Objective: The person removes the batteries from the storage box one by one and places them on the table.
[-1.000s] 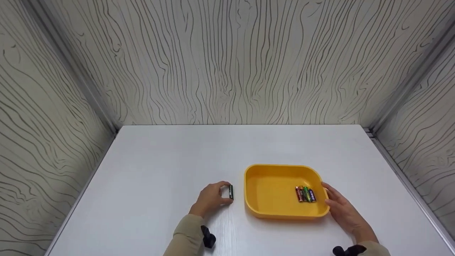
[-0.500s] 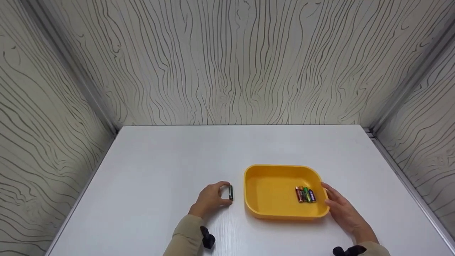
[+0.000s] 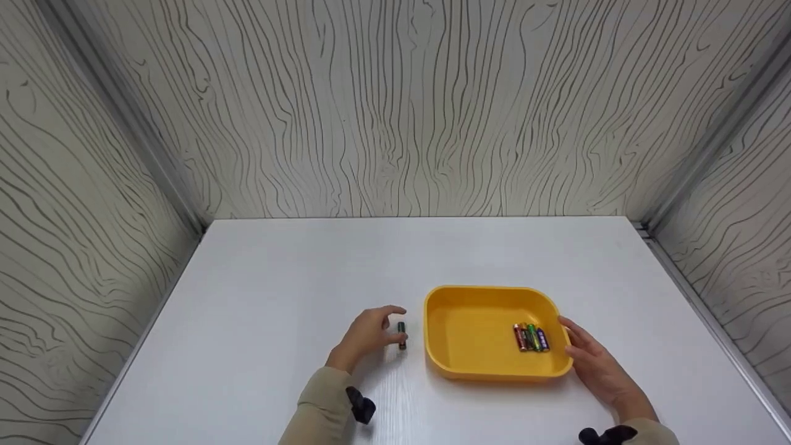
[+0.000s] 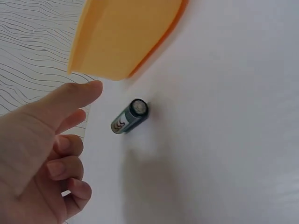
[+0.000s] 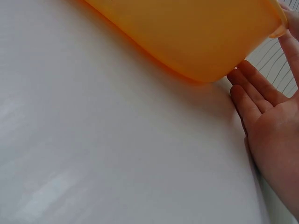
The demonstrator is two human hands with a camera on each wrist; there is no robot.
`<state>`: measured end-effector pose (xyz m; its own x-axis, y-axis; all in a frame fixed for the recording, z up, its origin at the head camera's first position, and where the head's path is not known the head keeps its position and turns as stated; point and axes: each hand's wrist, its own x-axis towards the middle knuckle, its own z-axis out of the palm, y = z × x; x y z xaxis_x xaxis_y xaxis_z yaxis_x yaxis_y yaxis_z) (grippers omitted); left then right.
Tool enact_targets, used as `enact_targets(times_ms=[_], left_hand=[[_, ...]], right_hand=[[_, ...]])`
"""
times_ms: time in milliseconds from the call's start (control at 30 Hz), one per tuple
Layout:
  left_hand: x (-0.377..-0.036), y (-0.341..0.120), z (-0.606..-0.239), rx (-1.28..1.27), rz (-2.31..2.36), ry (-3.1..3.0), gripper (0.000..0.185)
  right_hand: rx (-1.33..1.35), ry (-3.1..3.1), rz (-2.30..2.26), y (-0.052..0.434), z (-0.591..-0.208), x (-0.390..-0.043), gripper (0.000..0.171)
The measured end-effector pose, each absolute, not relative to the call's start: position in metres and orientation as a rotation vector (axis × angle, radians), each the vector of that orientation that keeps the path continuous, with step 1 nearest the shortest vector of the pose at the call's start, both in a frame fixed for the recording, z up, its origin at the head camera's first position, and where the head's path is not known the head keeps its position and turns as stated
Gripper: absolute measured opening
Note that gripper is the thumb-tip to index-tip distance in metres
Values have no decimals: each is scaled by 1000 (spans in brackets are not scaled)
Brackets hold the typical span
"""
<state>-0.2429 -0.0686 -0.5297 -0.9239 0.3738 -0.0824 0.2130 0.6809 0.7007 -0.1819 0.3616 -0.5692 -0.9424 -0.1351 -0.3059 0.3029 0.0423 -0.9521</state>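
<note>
A dark green battery (image 3: pixel 401 327) lies on the white table, its end facing the camera in the left wrist view. My left hand (image 3: pixel 366 334) is just beside it with thumb and index finger spread apart; in the head view the thumb overlaps the battery. To the right is a yellow tray (image 3: pixel 473 343), and my right hand (image 3: pixel 602 369) holds its right end, thumb and index finger at the rim. In the right wrist view the other fingers (image 5: pixel 245 100) extend toward the tray's outer wall. Inside the tray, several batteries (image 3: pixel 530 338) lie side by side near the right end.
The white table (image 3: pixel 296 272) meets a wood-grain patterned back wall (image 3: pixel 395 123). Similar panels (image 3: pixel 74 247) stand along both sides, with grey metal strips in the corners. A narrow gap separates the green battery from the tray's left wall.
The left thumb and index finger, which pinched the green battery by its ends, have spread and let go of it. The battery stays at nearly the same spot. Right hand and tray look unchanged.
</note>
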Motion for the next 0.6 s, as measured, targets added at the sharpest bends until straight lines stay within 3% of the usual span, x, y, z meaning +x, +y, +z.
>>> enact_targets(times_ms=[600], left_hand=[[-247, -30, -490, 669, 1146, 2711, 35]], right_hand=[[214, 2005, -1942, 359, -564, -181, 62]])
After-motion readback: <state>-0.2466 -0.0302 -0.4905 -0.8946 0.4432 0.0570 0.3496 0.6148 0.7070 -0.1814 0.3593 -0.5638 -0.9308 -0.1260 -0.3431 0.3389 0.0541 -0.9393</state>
